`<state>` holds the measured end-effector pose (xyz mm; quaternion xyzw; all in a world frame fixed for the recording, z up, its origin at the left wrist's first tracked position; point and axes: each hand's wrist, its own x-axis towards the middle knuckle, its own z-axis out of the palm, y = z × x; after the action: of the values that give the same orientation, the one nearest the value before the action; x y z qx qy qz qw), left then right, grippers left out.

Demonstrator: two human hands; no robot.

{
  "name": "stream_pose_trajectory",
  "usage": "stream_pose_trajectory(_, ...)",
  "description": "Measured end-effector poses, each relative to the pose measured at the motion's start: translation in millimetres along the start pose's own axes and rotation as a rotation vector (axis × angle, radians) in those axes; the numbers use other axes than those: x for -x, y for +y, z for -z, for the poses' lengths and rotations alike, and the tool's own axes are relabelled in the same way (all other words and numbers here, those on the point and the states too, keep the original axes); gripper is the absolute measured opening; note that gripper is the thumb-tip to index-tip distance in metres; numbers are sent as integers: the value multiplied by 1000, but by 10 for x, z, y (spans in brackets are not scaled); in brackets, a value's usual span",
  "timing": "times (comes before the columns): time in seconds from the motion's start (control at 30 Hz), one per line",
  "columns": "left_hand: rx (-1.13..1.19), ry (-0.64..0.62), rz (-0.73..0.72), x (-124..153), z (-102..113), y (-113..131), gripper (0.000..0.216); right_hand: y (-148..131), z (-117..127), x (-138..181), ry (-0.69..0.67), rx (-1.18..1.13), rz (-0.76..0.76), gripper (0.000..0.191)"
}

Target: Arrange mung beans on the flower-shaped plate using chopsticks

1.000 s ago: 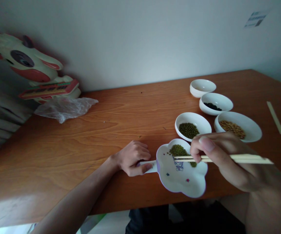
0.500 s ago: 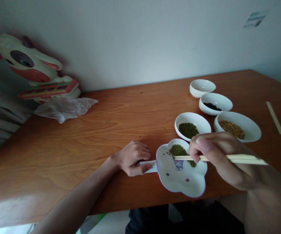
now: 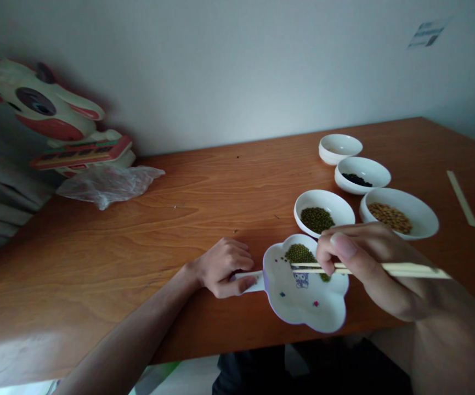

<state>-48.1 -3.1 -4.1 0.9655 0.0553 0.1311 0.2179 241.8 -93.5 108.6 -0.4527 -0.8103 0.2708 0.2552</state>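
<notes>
My left hand is closed around the handle of a white flower-shaped dish with a purple edge and a cartoon figure printed inside. In my right hand is a pair of pale wooden chopsticks, held over the dish. Their tips are slightly apart, just below a heap of green mung beans, with no bean visible between them. A few more mung beans lie in the dish under the chopsticks, partly hidden by my right hand. Just behind the dish, a white bowl contains more mung beans.
To the right stand a bowl of tan beans, a bowl of black beans and another white bowl. A pale flat strip lies at far right. A cow toy with keyboard and clear plastic bag sit at left.
The chopstick tips have spread apart a little over the dish. My left hand keeps its hold on the handle, and the view has shifted very slightly.
</notes>
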Motion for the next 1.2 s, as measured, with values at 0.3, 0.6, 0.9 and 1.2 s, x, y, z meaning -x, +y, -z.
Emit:
stream_pose_trajectory(0.3, 7, -13, 10, -8, 4, 8, 31, -10, -12, 12, 19, -7, 1, 40)
stream_pose_trajectory(0.6, 2, 15, -11, 1, -6, 7, 33, 5, 15, 1, 47, -64, -13, 48)
stream_pose_trajectory(0.9, 10, -3, 6, 7, -26, 1, 30, 141, 391, 315, 506, -147, -143, 69)
stream_pose_trajectory(1.2, 30, -34, 43, 5, -30, 13, 30, 145, 385, 278, 598, -108, -165, 66)
